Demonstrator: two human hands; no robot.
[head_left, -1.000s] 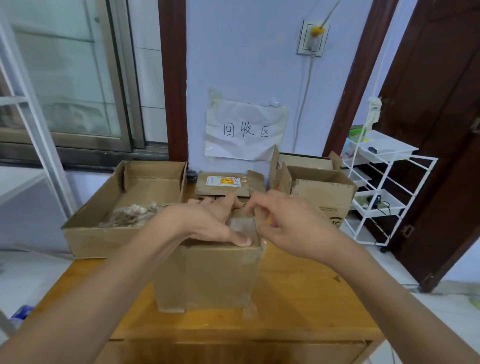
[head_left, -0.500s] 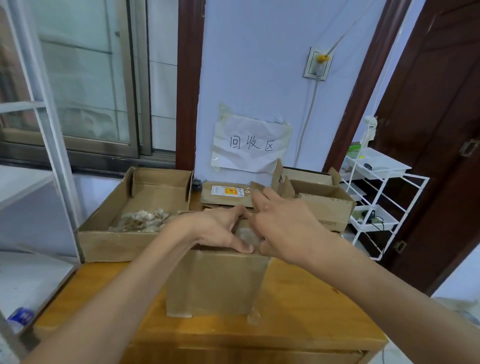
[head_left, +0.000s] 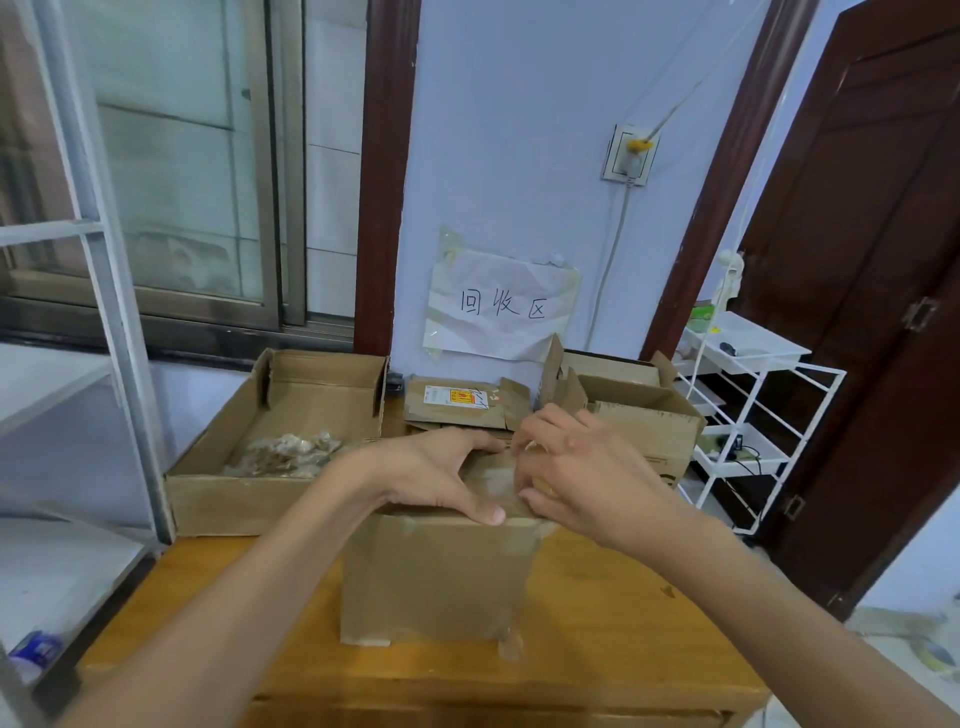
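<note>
Grip of left hand (head_left: 441, 478) flat, fingers straight, atop cardboard box (head_left: 436, 577); right hand (head_left: 576, 473) pinched on its tape (head_left: 493, 482).

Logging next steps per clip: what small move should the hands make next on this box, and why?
Probably peel upward with the right hand: it seems to pinch the clear tape atop the cardboard box, while the left hand presses the top flat, steadying it.
</note>
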